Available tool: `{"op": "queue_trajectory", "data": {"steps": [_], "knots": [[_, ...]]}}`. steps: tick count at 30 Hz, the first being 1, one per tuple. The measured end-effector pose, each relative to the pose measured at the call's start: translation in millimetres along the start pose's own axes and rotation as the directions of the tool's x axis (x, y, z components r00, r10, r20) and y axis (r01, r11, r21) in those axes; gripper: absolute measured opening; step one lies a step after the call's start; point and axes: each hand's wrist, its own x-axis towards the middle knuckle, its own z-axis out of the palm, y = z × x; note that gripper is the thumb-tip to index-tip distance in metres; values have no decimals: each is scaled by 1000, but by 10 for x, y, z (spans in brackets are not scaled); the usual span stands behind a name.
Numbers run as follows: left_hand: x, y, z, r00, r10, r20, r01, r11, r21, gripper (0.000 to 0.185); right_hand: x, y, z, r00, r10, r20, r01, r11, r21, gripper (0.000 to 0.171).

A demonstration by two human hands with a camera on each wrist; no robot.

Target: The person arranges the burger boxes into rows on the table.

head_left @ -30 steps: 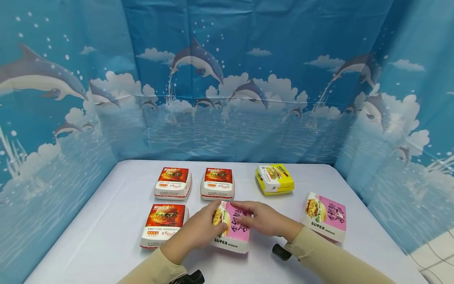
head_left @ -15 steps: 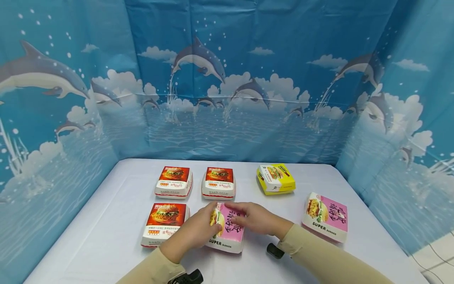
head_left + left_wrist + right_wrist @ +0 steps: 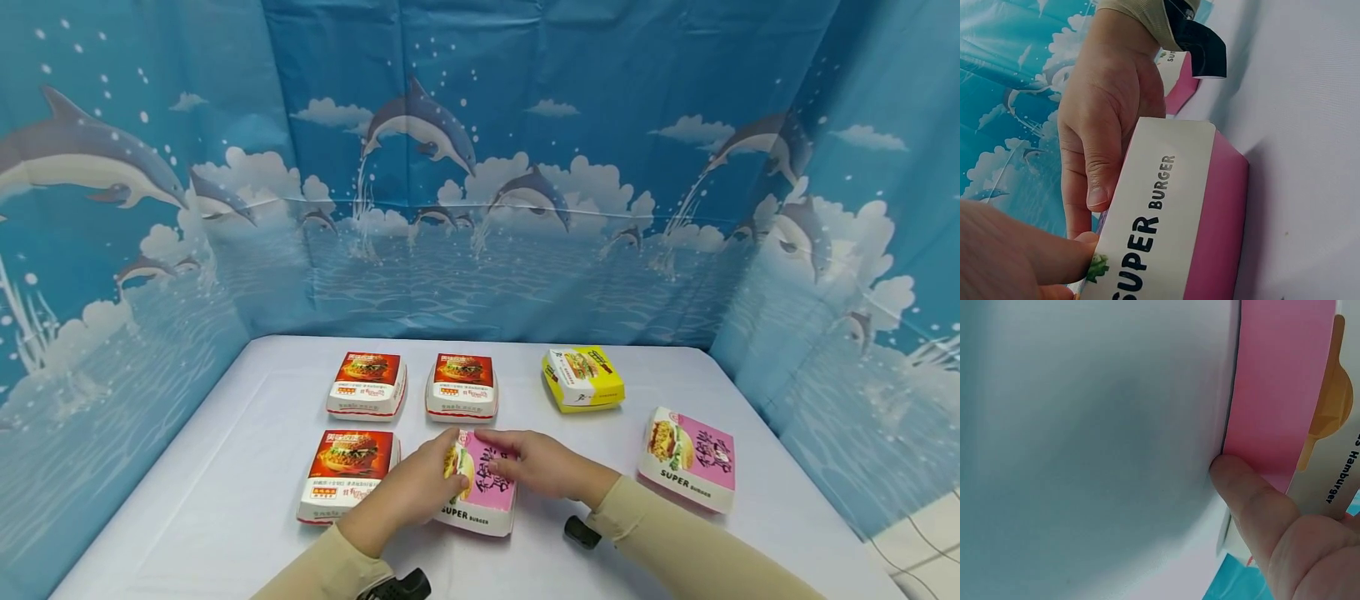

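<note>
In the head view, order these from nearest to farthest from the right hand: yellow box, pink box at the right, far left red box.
From the right hand:
1. Yellow box, just behind it.
2. Pink box at right, off to its right.
3. Far left red box, back left.

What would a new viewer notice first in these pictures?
Both hands, the left hand and the right hand, hold a pink burger box at the front middle of the white table. Three red boxes sit to its left and behind, against a blue dolphin backdrop.

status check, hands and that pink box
Left hand and right hand both grip pink burger box, flat on table. Red box close on its left.
</note>
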Motion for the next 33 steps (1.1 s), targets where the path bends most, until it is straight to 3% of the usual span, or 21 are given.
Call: {"op": "queue_trajectory", "data": {"steps": [4, 9, 13, 18, 23, 33], "knots": [[-4, 0, 12, 1000, 9, -5, -9, 1000, 1, 77, -4, -12, 4, 1000, -7, -13, 7, 1000, -9, 53], [-17, 2, 21, 1000, 12, -11, -12, 1000, 0, 78, -45, -80, 20, 996, -7, -84, -5, 991, -135, 54], [-42, 2, 35, 1000, 9, -29, -9, 1000, 10, 78, -122, -154, 49, 995, -9, -99, -13, 976, -218, 65], [-68, 25, 19, 999, 22, -39, -20, 999, 43, 77, -142, -170, 33, 999, -22, -43, 13, 978, -208, 73], [-42, 37, -13, 997, 79, -22, -76, 993, 90, 64, -128, -168, -1, 1000, 18, 1, -17, 987, -160, 70], [-69, 47, 0, 997, 32, -65, -25, 995, 99, 59, -261, -222, 15, 996, 22, -87, -43, 969, -244, 77]]}}
